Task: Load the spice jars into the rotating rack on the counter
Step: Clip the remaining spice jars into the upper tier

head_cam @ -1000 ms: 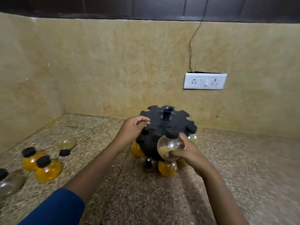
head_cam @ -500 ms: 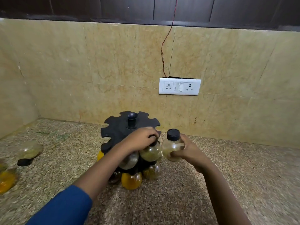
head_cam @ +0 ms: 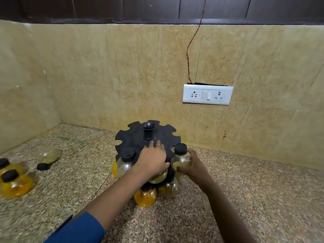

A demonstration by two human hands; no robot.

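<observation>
A black rotating rack (head_cam: 138,135) with a notched top disc and a centre knob stands on the counter near the back wall. My left hand (head_cam: 153,159) lies flat on the disc's front, fingers spread. My right hand (head_cam: 194,166) grips a clear jar (head_cam: 181,159) with a black cap and pale spice, pressed against a notch at the disc's right front. Another capped jar (head_cam: 125,163) hangs in a notch at the left front. On the lower tier hang an orange-filled jar (head_cam: 145,197) and a brownish jar (head_cam: 169,189).
Loose jars lie on the granite counter (head_cam: 245,190) at the left: an orange one (head_cam: 15,185), another at the edge (head_cam: 7,166), and a pale one on its side (head_cam: 48,156). A white socket plate (head_cam: 207,94) sits on the tiled wall with a wire above.
My left hand let go of the rack's front jar and now rests flat on the disc. My right hand brought its jar in against the rack's right notch.
</observation>
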